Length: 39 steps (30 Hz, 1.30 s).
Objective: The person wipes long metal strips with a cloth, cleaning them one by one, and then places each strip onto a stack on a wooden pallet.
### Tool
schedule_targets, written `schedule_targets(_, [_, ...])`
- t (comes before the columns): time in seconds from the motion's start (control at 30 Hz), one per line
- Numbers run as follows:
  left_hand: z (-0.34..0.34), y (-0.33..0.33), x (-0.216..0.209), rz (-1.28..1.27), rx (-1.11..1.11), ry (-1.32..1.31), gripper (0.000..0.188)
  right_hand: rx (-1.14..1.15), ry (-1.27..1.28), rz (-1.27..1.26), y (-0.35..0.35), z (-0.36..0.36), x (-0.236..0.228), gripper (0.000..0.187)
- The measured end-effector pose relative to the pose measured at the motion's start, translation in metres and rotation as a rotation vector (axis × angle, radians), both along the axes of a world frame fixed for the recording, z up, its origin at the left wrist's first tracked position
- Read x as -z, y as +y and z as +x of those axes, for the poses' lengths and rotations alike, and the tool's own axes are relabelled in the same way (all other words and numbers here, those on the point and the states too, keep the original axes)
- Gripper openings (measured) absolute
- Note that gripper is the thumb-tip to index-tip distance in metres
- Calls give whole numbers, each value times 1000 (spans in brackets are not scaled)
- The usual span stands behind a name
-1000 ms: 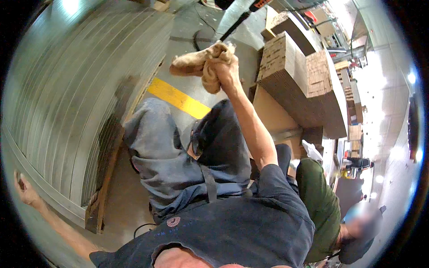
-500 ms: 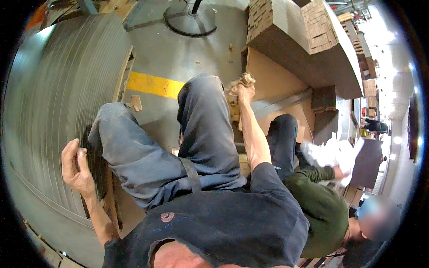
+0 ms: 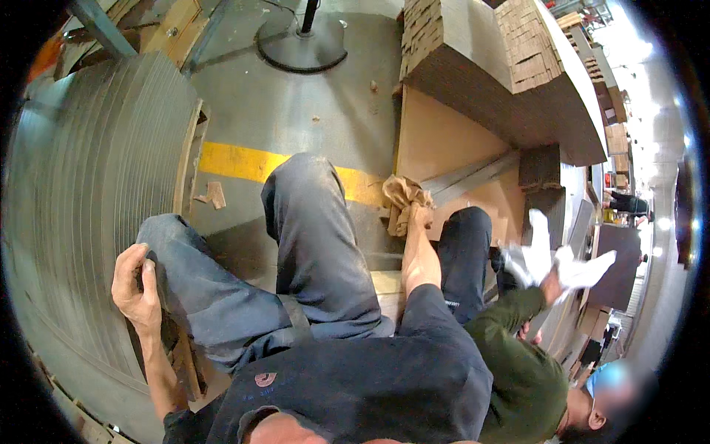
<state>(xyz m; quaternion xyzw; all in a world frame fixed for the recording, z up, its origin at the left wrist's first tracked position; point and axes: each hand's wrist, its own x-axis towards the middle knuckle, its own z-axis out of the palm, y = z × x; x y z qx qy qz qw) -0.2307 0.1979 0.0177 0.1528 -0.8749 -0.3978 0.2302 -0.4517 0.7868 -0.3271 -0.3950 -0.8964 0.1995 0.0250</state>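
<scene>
My right hand [image 3: 421, 217] is closed on a crumpled wad of brown paper [image 3: 407, 196], held out beyond my right knee. Some of the wad hangs below the fist. To the left, my left hand [image 3: 137, 290] is raised beside my left knee, its fingers loosely bent and the thumb apart from them, with nothing visible in it. Just beyond that hand rises a tall stack of grey-brown sheets [image 3: 81, 170], not visibly touched by it.
Close on my right, a co-worker in a green top [image 3: 518, 362] handles crumpled white material [image 3: 562, 266]. Stacked cardboard [image 3: 473, 59] fills the far right. A yellow floor stripe [image 3: 237, 160], a cardboard scrap [image 3: 213, 195] and a round black stand base [image 3: 303, 48] lie ahead.
My right hand has drawn the brown paper back toward me and slightly right. My left hand has moved slightly right and down in the picture. The co-worker's white material has shifted and spread.
</scene>
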Motion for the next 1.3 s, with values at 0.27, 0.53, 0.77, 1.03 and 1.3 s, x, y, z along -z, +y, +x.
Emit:
schedule_targets(0.27, [-22, 2, -16, 4, 64, 63, 23, 164, 732, -1139, -59, -43, -42, 22])
schedule_targets(0.53, [-89, 42, -30, 176, 271, 215, 23, -299, 867, -1658, -263, -53, -340, 43])
schedule_targets(0.77, [-111, 58, -52, 49, 265, 445, 26, -316, 303, -2240, -430, 39, -346, 44])
schedule_targets(1.03, [-75, 16, -12, 78, 222, 193, 19, -292, -52, -2218, -459, 79, -310, 32])
schedule_targets(1.3, [-65, 12, 0, 303, 269, 6, 33, -628, -384, -2113, -447, 67, -278, 33])
